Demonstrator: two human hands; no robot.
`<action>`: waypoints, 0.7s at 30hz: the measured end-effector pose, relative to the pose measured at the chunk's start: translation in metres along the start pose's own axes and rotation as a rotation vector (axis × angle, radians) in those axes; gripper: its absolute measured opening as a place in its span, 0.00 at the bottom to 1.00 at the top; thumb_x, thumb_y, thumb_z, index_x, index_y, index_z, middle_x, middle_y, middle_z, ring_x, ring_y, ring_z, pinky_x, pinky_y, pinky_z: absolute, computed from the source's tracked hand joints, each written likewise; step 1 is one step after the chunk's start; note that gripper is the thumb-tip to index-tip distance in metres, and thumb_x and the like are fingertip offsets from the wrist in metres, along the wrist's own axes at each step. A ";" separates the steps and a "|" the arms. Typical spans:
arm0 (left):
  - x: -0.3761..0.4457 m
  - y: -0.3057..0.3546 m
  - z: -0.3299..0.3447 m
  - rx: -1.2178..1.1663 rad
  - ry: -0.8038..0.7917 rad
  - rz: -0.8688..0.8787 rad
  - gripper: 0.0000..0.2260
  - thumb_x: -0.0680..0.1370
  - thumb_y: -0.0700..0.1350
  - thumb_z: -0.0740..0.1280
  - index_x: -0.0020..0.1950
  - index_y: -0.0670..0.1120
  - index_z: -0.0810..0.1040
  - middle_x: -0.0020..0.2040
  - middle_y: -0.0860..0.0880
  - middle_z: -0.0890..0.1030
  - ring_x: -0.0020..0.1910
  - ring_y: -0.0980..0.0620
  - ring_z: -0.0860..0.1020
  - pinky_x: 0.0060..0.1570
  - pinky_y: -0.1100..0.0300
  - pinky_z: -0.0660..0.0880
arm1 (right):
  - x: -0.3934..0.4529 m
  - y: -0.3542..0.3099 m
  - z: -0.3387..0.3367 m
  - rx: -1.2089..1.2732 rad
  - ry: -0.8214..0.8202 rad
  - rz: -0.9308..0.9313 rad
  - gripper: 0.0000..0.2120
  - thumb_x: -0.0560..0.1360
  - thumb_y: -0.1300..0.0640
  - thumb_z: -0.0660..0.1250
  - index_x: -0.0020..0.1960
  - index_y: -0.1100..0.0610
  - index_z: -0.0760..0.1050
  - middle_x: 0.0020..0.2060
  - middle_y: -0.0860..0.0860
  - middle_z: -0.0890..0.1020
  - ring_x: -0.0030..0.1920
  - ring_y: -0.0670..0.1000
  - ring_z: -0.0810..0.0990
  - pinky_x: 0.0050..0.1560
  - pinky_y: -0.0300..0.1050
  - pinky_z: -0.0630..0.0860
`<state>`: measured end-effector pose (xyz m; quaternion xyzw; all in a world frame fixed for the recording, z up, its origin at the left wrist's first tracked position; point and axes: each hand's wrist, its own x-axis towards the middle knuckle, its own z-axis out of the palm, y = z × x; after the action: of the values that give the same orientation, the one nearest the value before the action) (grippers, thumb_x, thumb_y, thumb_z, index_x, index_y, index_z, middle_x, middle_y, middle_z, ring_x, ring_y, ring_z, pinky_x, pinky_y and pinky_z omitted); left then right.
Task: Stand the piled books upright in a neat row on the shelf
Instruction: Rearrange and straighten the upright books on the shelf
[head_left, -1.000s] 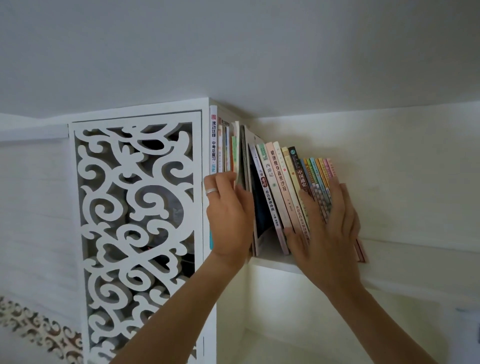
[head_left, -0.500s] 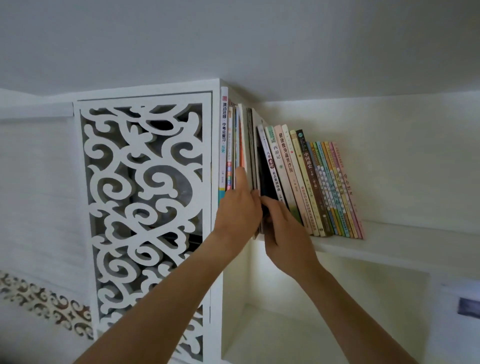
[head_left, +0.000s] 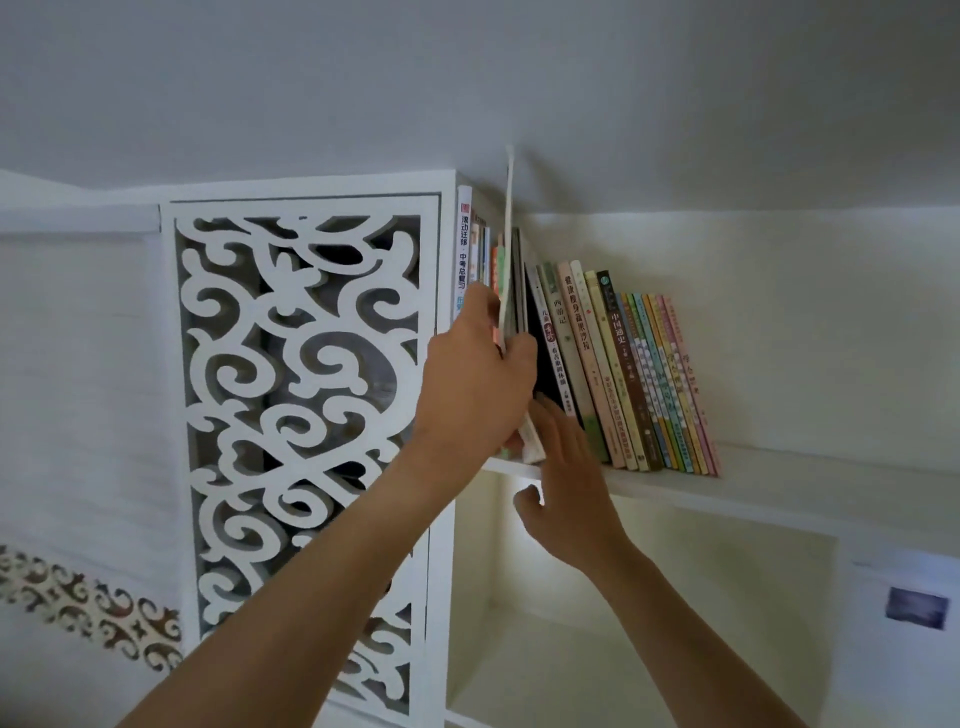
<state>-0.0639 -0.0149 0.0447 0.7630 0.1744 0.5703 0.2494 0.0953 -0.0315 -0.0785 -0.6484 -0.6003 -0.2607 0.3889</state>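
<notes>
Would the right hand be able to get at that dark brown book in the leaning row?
Probably yes. The right hand rests open at the shelf edge, just left of the dark brown book. Nothing stands in front of its spine, though neighbours press it on both sides.

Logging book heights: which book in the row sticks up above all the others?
The thin white book pinched by the left hand; its top rises well above every neighbouring spine.
</notes>
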 end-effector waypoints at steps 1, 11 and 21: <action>0.000 0.000 -0.003 -0.026 -0.002 -0.028 0.06 0.82 0.42 0.60 0.59 0.48 0.70 0.35 0.50 0.79 0.23 0.54 0.78 0.20 0.64 0.71 | -0.002 -0.001 0.005 -0.031 0.000 0.032 0.47 0.71 0.56 0.74 0.83 0.49 0.51 0.81 0.50 0.57 0.80 0.53 0.58 0.78 0.56 0.61; -0.033 -0.077 0.018 -0.228 0.136 0.008 0.12 0.86 0.44 0.58 0.65 0.46 0.79 0.51 0.50 0.83 0.46 0.51 0.83 0.43 0.51 0.83 | -0.008 -0.056 -0.012 -0.016 0.470 -0.082 0.10 0.80 0.60 0.67 0.60 0.56 0.71 0.45 0.55 0.83 0.44 0.52 0.84 0.43 0.48 0.85; -0.063 -0.128 0.067 0.202 -0.100 0.192 0.29 0.82 0.64 0.58 0.77 0.47 0.66 0.74 0.47 0.68 0.73 0.47 0.68 0.73 0.47 0.70 | 0.018 -0.102 -0.071 0.043 0.003 0.364 0.16 0.83 0.52 0.61 0.39 0.58 0.72 0.35 0.50 0.79 0.31 0.45 0.80 0.30 0.36 0.77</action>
<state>-0.0157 0.0429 -0.0936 0.8250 0.1442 0.5322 0.1240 0.0067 -0.0812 -0.0043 -0.7374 -0.4779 -0.1740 0.4445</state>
